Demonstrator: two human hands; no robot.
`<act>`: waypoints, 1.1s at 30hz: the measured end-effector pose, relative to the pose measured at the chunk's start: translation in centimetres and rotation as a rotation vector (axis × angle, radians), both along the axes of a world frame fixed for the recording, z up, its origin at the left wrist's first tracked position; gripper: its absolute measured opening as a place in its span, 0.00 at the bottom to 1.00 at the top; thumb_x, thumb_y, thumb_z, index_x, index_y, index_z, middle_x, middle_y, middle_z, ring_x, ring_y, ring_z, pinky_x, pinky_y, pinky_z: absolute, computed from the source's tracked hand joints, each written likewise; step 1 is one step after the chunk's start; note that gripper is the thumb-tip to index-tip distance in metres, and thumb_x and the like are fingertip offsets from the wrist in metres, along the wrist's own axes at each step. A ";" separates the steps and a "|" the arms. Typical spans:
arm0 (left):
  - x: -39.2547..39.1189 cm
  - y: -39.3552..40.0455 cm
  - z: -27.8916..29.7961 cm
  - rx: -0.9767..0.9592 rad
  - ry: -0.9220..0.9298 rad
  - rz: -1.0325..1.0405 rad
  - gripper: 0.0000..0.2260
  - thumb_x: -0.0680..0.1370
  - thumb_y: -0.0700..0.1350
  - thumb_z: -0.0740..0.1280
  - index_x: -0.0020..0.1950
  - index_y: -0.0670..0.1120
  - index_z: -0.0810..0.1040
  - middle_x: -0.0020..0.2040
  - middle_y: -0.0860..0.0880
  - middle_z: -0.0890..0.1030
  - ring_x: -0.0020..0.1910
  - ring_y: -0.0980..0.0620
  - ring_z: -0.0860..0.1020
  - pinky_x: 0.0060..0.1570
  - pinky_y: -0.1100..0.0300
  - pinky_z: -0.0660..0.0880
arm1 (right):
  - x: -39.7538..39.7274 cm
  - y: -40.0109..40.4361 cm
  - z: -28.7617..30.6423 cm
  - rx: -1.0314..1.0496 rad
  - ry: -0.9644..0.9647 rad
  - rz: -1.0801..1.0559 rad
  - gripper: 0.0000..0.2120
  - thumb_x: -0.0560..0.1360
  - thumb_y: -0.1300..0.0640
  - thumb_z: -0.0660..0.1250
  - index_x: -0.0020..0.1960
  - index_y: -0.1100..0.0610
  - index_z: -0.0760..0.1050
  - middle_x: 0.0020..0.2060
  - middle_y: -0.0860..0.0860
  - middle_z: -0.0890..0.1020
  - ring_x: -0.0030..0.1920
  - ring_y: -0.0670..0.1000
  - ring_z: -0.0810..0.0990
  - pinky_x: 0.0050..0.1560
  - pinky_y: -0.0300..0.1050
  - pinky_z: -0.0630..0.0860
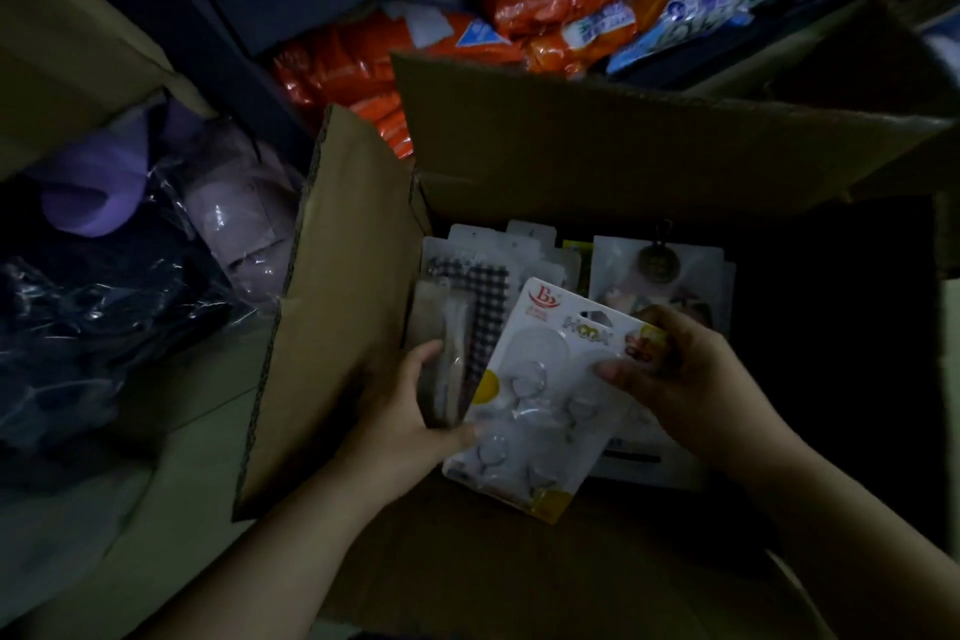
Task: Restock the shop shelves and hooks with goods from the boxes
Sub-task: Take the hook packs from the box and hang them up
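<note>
An open cardboard box (519,146) stands in front of me with carded packs inside. My left hand (410,411) grips a stack of packs (441,359), among them a checked-pattern one (488,296). On top lies a white blister card of clear suction hooks (540,400) printed "HOOK". My right hand (675,374) pinches that card at its upper right edge, thumb on its face. More carded packs (660,265) stand upright further back in the box.
A second open box (67,68) at left holds purple (98,182) and pink (244,218) items in clear wrap and dark bags. Orange, white and blue packets (571,0) fill a low dark shelf behind the box. Pale floor shows at lower left.
</note>
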State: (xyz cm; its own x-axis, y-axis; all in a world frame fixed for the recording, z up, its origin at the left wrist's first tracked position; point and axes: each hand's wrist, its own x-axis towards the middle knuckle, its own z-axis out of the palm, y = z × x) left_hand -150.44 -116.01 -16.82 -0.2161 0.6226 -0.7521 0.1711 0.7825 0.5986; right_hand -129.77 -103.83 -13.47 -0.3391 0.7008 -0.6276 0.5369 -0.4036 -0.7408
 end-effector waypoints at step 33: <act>-3.7 -5.6 60.4 0.597 -0.052 0.425 0.07 0.74 0.39 0.72 0.50 0.48 0.83 0.44 0.48 0.86 0.42 0.51 0.84 0.43 0.55 0.79 | -6.1 0.8 62.4 0.325 0.666 -0.127 0.11 0.74 0.65 0.68 0.54 0.57 0.73 0.46 0.56 0.84 0.40 0.55 0.84 0.35 0.48 0.81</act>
